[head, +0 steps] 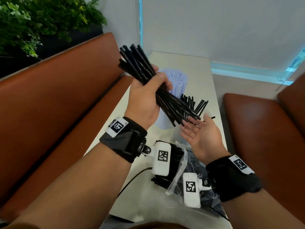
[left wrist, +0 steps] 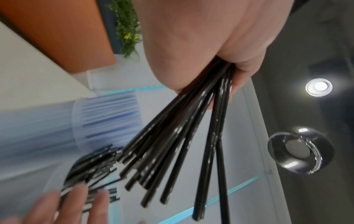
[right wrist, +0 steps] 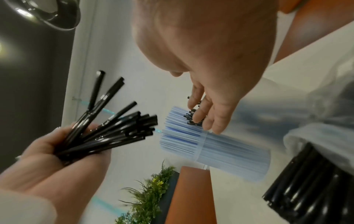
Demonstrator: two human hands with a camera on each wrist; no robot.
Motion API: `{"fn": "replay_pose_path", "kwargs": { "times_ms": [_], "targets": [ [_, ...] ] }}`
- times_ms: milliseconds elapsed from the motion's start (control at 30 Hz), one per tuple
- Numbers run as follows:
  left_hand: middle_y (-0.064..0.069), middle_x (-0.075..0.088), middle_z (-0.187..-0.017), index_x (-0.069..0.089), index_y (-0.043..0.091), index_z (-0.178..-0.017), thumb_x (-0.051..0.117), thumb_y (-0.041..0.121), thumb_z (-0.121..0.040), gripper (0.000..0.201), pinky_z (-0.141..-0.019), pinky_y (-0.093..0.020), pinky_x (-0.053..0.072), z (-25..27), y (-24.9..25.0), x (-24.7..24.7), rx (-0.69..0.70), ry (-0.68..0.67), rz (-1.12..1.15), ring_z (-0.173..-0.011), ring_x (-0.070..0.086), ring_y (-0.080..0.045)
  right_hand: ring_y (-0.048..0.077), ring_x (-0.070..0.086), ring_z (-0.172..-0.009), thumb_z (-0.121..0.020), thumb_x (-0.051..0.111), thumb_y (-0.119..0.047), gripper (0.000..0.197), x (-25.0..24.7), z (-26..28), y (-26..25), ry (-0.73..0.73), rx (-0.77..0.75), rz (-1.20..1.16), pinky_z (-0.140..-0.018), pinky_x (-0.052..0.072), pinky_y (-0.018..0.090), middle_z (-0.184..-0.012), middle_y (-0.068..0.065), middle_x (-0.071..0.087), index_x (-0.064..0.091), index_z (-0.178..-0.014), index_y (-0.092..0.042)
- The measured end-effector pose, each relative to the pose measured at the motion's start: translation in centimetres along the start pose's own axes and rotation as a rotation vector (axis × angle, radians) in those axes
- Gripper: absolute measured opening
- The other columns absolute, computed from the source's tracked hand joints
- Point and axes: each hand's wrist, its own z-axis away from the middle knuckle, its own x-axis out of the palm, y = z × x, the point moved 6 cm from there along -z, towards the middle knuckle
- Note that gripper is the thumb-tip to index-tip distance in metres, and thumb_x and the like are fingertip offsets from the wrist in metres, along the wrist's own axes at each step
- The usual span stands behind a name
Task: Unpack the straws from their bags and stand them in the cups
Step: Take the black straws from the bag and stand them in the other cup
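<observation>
My left hand [head: 146,98] grips a fanned bundle of black straws [head: 142,66] at its middle, tilted above the table. My right hand [head: 198,133] lies open, palm up, with its fingertips [head: 189,119] at the bundle's lower ends. Behind the hands a clear cup of white and blue straws [head: 178,80] stands, and to its right a cup with black straws [head: 198,104]. In the right wrist view the left hand [right wrist: 57,159] holds the bundle [right wrist: 118,128] and the straight right fingers [right wrist: 203,119] reach before the white straws' cup [right wrist: 220,148].
A clear plastic bag with more black straws [head: 175,156] lies on the cream table [head: 189,60] near me, partly behind the wrist cameras. Brown bench seats [head: 57,96] flank the table on both sides. A green plant [head: 41,22] stands at the far left.
</observation>
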Motion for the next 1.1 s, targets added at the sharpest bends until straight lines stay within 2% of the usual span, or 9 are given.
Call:
{"fn": "replay_pose_path", "kwargs": {
  "times_ms": [200, 367, 467, 600, 667, 867, 933, 1000, 1100],
  "targets": [
    [-0.009, 0.056, -0.068, 0.054, 0.014, -0.093, 0.057, -0.008, -0.091, 0.023, -0.069, -0.036, 0.053, 2.3, -4.0, 1.8, -0.18, -0.005, -0.002, -0.066, 0.056, -0.027, 0.033, 0.062, -0.123, -0.103, 0.036, -0.053, 0.06, 2.0, 0.9, 0.1, -0.191, 0.041, -0.178, -0.104, 0.047, 0.052, -0.135, 0.018, 0.063, 0.058, -0.137, -0.007],
    [-0.007, 0.059, -0.067, 0.054, 0.015, -0.096, 0.055, -0.007, -0.091, 0.023, -0.069, -0.037, 0.052, 1.3, -3.2, 0.5, -0.133, 0.024, -0.028, -0.064, 0.058, -0.027, 0.036, 0.064, -0.121, -0.101, 0.039, -0.056, 0.064, 0.2, 0.3, -0.8, -0.118, 0.051, -0.255, -0.107, 0.045, 0.05, -0.136, 0.023, 0.061, 0.058, -0.133, -0.004],
    [-0.006, 0.059, -0.071, 0.055, 0.014, -0.102, 0.054, -0.009, -0.094, 0.024, -0.076, -0.042, 0.05, 2.0, -4.0, 0.8, -0.172, -0.002, -0.109, -0.068, 0.058, -0.027, 0.037, 0.065, -0.118, -0.099, 0.039, -0.063, 0.072, 0.8, 0.5, -0.2, -0.158, 0.076, -0.171, -0.107, 0.045, 0.053, -0.128, 0.024, 0.066, 0.059, -0.133, -0.002],
    [-0.008, 0.059, -0.07, 0.054, 0.015, -0.104, 0.055, -0.008, -0.092, 0.026, -0.07, -0.037, 0.052, 1.3, -3.1, 0.3, -0.133, 0.045, -0.071, -0.066, 0.059, -0.026, 0.032, 0.069, -0.11, -0.102, 0.038, -0.059, 0.065, 0.7, 0.3, -1.3, -0.082, -0.031, -0.124, -0.102, 0.049, 0.046, -0.114, 0.02, 0.071, 0.062, -0.127, -0.004],
    [-0.007, 0.059, -0.07, 0.055, 0.016, -0.103, 0.056, -0.007, -0.092, 0.026, -0.073, -0.039, 0.051, 1.9, -3.7, 1.0, -0.163, 0.031, -0.053, -0.067, 0.059, -0.025, 0.033, 0.068, -0.113, -0.103, 0.035, -0.058, 0.067, 1.8, 0.4, -1.4, -0.135, -0.069, -0.043, -0.102, 0.05, 0.047, -0.121, 0.023, 0.069, 0.062, -0.128, -0.002],
    [-0.005, 0.059, -0.072, 0.053, 0.016, -0.101, 0.053, -0.007, -0.096, 0.024, -0.071, -0.036, 0.052, 2.2, -4.2, 1.4, -0.201, 0.015, -0.038, -0.064, 0.058, -0.022, 0.033, 0.071, -0.101, -0.104, 0.04, -0.052, 0.053, 1.8, 0.2, -1.3, -0.036, -0.261, 0.347, -0.087, 0.059, 0.047, -0.098, 0.011, 0.077, 0.077, -0.098, -0.015],
    [-0.004, 0.057, -0.072, 0.05, 0.016, -0.101, 0.053, -0.007, -0.096, 0.024, -0.068, -0.035, 0.051, 1.8, -4.0, 0.8, -0.194, 0.045, -0.066, -0.062, 0.055, -0.02, 0.023, 0.072, -0.101, -0.101, 0.043, -0.057, 0.049, 1.7, 0.1, -1.9, -0.126, -0.295, 0.259, -0.083, 0.057, 0.036, -0.106, 0.003, 0.077, 0.074, -0.106, -0.02],
    [-0.004, 0.057, -0.073, 0.05, 0.017, -0.099, 0.055, -0.005, -0.095, 0.023, -0.067, -0.036, 0.052, 2.2, -4.5, 0.6, -0.217, 0.045, -0.074, -0.063, 0.055, -0.02, 0.015, 0.071, -0.104, -0.095, 0.054, -0.06, 0.04, 3.0, 0.5, -2.2, -0.359, -0.369, 0.434, -0.09, 0.057, 0.033, -0.113, -0.001, 0.075, 0.074, -0.113, -0.03],
    [-0.004, 0.061, -0.076, 0.055, 0.019, -0.097, 0.063, 0.003, -0.092, 0.018, -0.068, -0.037, 0.055, 3.0, -5.5, 0.6, -0.257, 0.015, -0.141, -0.066, 0.061, -0.02, 0.018, 0.068, -0.082, -0.087, 0.074, -0.041, 0.028, 4.5, 1.8, -1.5, -0.602, -0.334, 0.825, -0.082, 0.057, 0.031, -0.088, 0.004, 0.073, 0.071, -0.096, -0.014]
  ]
}}
